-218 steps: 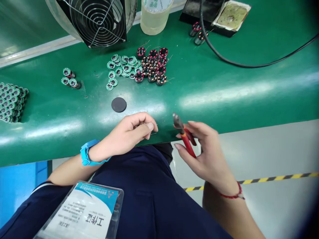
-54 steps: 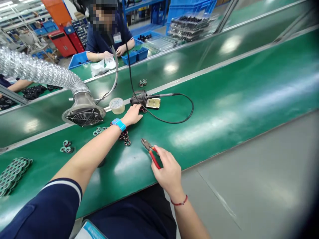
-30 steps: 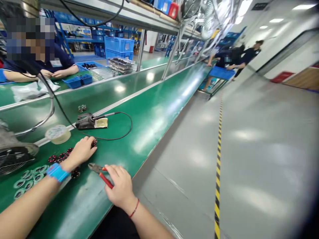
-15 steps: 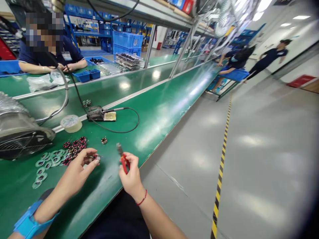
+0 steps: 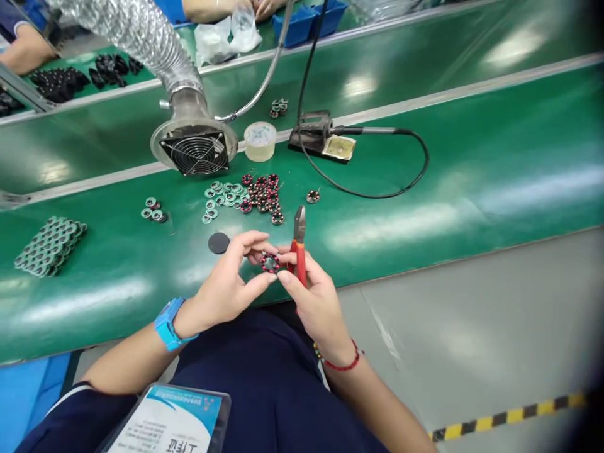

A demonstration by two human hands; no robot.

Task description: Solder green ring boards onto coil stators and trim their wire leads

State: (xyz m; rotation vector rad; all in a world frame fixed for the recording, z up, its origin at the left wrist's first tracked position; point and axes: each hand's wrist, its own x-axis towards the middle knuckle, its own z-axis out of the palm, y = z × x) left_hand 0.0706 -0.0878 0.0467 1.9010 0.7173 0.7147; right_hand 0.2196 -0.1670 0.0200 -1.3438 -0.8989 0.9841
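Note:
Between the thumb and fingers of my left hand [image 5: 231, 277] is a small ring-shaped coil [image 5: 270, 263] with red and dark segments. My right hand [image 5: 316, 292] is wrapped round red-handled cutting pliers [image 5: 300, 236], their metal jaws pointing away from me. The right thumb and a fingertip also reach the ring's edge. Beyond the hands lies a pile of similar red and copper coils [image 5: 262, 194], beside a group of green ring-shaped boards [image 5: 229, 194]. A single coil [image 5: 313, 196] sits apart to the right. A black disc [image 5: 219, 243] lies left of my fingers.
A soldering iron [image 5: 363, 131] rests in its stand, its cable looping over the green bench [image 5: 472, 207]. Next to it are a tape roll [image 5: 260, 141] and a fume extractor fan [image 5: 198, 153]. Stacked green boards [image 5: 50, 246] lie at left. A co-worker's hands [image 5: 267, 7] show across the bench.
The view has swung down and to the left. My hands have come together, and the right fingers now meet the coil held in the left. The pliers have turned more upright.

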